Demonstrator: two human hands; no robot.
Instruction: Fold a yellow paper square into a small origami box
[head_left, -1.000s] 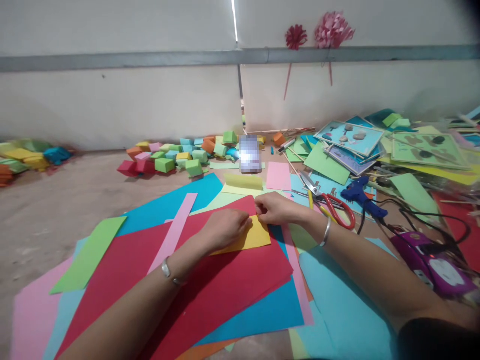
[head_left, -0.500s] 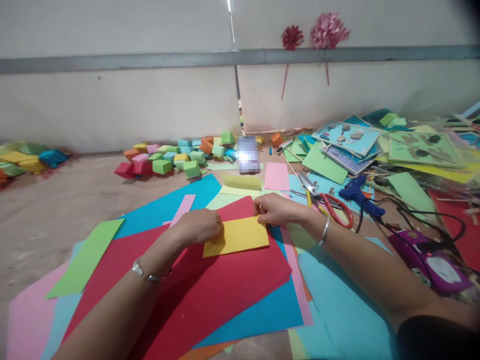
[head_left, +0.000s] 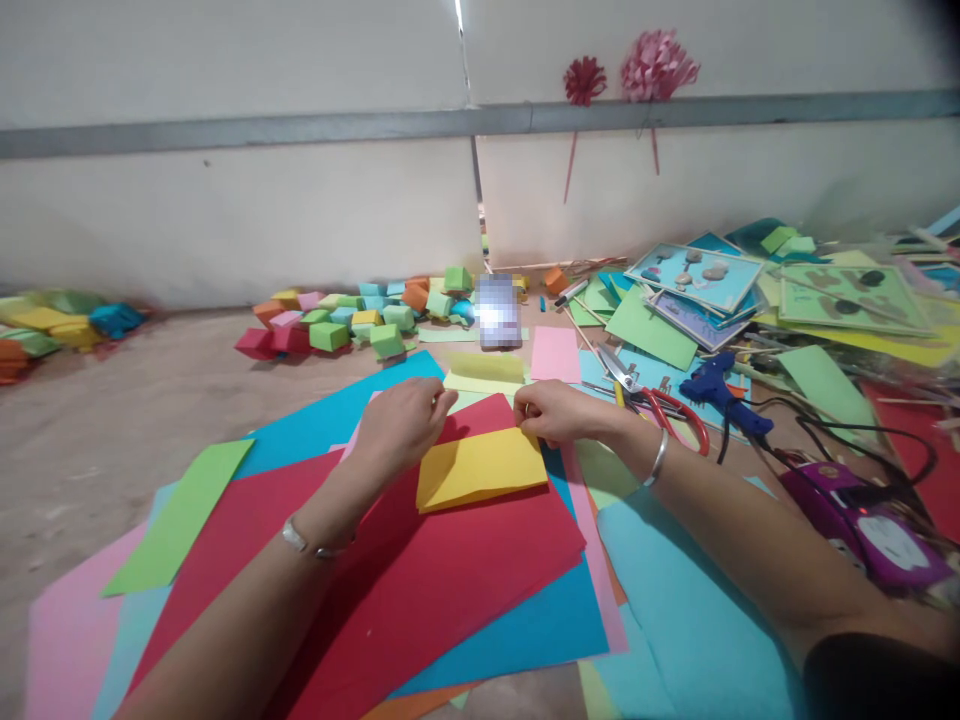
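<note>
A folded piece of yellow paper (head_left: 480,470) lies on a large red sheet (head_left: 450,560), its lower edge slightly lifted. My right hand (head_left: 559,412) is at the yellow paper's upper right corner, fingers curled and pinched on its top edge. Just off the upper left corner is my left hand (head_left: 405,418), raised a little, its fingers closed with nothing visible in them. Under the red sheet, blue paper (head_left: 517,625) and pink paper (head_left: 67,620) stick out. A green strip (head_left: 180,520) rests on the left of the pile.
Paper cubes (head_left: 328,336) line the wall base. Behind the sheets lies a bright, blurred-out device (head_left: 499,312). On the right are red-handled scissors (head_left: 675,415), a blue glue gun (head_left: 724,390) with its cord, a purple box (head_left: 862,525), framed pebble pictures (head_left: 694,275) and light-blue paper (head_left: 690,600).
My left hand has let go of the yellow paper's left side and moved up off it. The yellow paper has shifted slightly right. My right hand stays at its upper right corner.
</note>
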